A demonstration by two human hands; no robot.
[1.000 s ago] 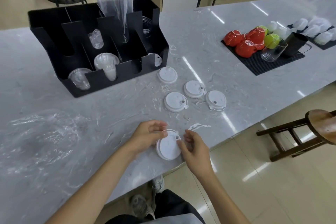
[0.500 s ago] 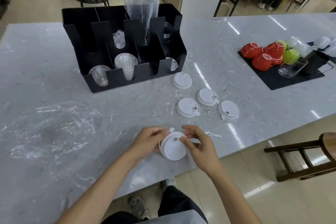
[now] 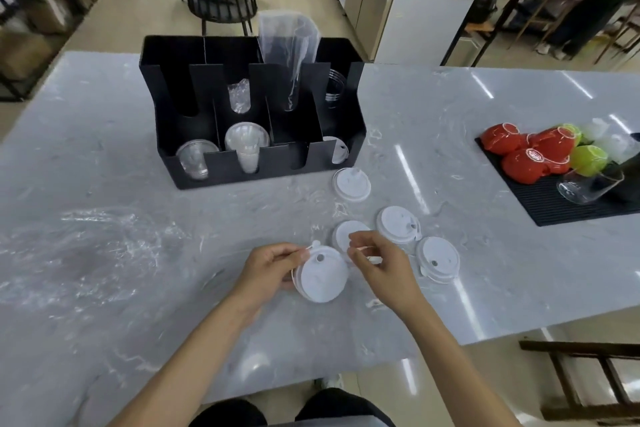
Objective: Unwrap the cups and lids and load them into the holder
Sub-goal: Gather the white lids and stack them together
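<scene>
Since half a second ago: right hand (image 3: 375, 265) lifted off the lid stack (image 3: 322, 276), now just right of it and above a loose lid (image 3: 343, 232) on the desk (image 3: 104, 288). Fingers pinched together on a thin white strip, possibly a torn tab; too small to tell. Left hand (image 3: 273, 265) clamped on the stack's left edge, stack tilted up toward the camera. Stack near the desk's front edge, well apart from the holder (image 3: 249, 163). Three more lids flat on the desk: one (image 3: 351, 184) just beside the holder's right front corner, two (image 3: 398, 225) (image 3: 438, 262) right of the hands. Clear cups (image 3: 246, 146) in the holder's front slots; plastic sleeve (image 3: 289, 45) upright in a rear slot. Crumpled wrap (image 3: 90, 246) at left. Red and green cups (image 3: 540, 154) on a black mat (image 3: 568, 204) at far right.
</scene>
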